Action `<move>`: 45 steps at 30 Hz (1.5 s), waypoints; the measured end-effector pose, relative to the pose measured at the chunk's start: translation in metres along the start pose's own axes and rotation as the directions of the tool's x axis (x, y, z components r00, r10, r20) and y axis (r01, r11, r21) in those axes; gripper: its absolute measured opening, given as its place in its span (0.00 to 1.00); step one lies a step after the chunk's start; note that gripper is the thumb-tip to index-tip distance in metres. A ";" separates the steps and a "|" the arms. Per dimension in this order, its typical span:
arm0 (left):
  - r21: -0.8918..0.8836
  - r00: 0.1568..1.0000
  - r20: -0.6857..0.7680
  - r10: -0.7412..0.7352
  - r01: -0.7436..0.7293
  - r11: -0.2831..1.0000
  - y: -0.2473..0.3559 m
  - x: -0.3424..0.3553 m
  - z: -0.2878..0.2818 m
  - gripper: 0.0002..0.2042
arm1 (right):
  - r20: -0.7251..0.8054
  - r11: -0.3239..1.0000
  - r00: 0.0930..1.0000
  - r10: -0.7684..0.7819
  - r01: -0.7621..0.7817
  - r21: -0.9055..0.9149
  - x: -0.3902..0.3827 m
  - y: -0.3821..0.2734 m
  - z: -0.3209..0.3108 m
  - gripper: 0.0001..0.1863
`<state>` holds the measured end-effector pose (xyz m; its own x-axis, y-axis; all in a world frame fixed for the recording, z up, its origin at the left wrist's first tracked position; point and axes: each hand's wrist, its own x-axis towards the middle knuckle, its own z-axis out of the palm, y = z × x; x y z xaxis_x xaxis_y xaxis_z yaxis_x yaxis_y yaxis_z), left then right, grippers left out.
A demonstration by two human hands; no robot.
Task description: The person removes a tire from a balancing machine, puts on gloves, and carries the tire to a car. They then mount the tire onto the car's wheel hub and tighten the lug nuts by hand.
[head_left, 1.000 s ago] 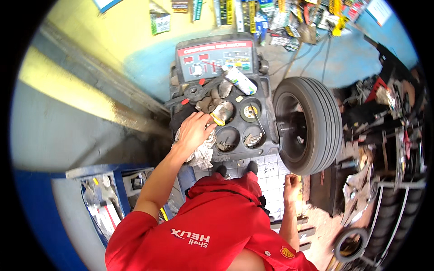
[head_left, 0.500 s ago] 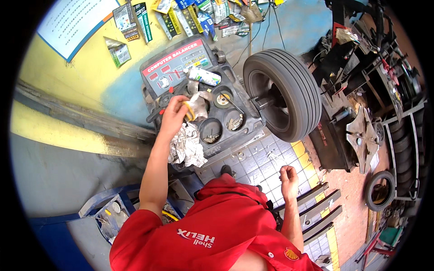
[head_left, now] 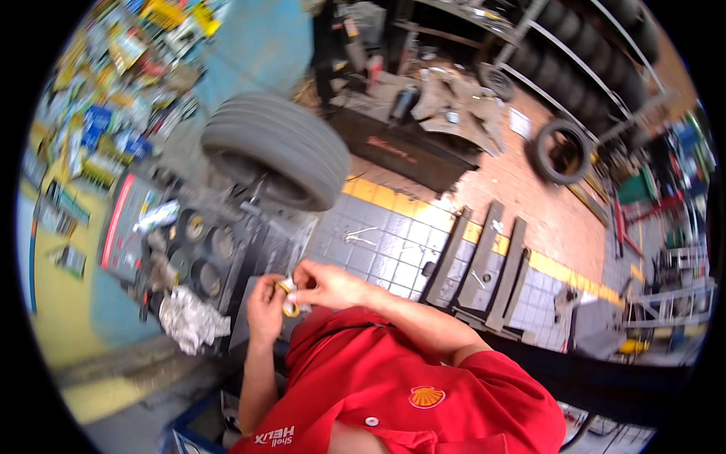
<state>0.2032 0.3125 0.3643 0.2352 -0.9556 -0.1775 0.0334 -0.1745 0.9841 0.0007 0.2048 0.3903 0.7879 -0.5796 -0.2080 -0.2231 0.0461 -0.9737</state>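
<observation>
Both of my hands meet in front of my red shirt, close to the front edge of a wheel balancer (head_left: 121, 234). Between them is a small yellow ring (head_left: 291, 309) with white on it, which looks like a roll of tape. My left hand (head_left: 265, 309) grips it from the left with bent fingers. My right hand (head_left: 329, 285) pinches it from the right, thumb and fingertips pressed together. A crumpled whitish cloth or paper (head_left: 193, 319) lies at the balancer's near left. Mounted on the balancer's shaft is a wheel with a grey-black tyre (head_left: 280, 147).
A spray can (head_left: 156, 216) lies on the balancer's tray, above round wells. Beyond the tiled floor stands a tyre changer with a metal turntable (head_left: 457, 113). Long dark bars (head_left: 482, 261) lie on the floor at right. A loose tyre (head_left: 562, 151) rests near a tyre rack (head_left: 575, 45).
My left hand has brought the yellow roll from above the balancer tray to in front of me. My right hand has come over to grip it. The view has turned right.
</observation>
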 end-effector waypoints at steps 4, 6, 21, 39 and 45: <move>-0.094 0.976 0.220 0.002 0.019 0.995 -0.006 0.005 0.054 0.17 | -0.162 0.989 0.986 0.047 -0.068 -0.130 -0.042 0.004 -0.029 0.21; -0.059 0.953 0.302 -0.005 0.024 0.998 -0.005 0.013 0.067 0.20 | -0.240 0.992 0.971 0.021 -0.049 -0.113 -0.058 0.022 -0.039 0.17; 0.431 0.788 0.516 0.337 -0.579 0.693 0.048 0.030 0.091 0.18 | -0.664 0.979 0.732 0.155 -0.203 0.004 -0.072 0.048 -0.019 0.19; 0.655 0.793 0.587 0.164 -0.584 0.479 0.037 0.017 0.057 0.22 | -0.566 0.984 0.815 0.120 -0.175 -0.044 -0.028 0.038 0.003 0.20; 0.693 0.786 0.558 0.267 -0.618 0.372 0.000 0.042 0.027 0.15 | -0.494 0.935 0.868 -0.053 -0.131 -0.330 0.000 0.036 0.025 0.18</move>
<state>0.1871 0.2658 0.3563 -0.3482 -0.9299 0.1185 -0.8058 0.3616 0.4690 0.0071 0.2263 0.3534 0.4121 -0.9073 -0.0831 -0.5013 -0.1497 -0.8522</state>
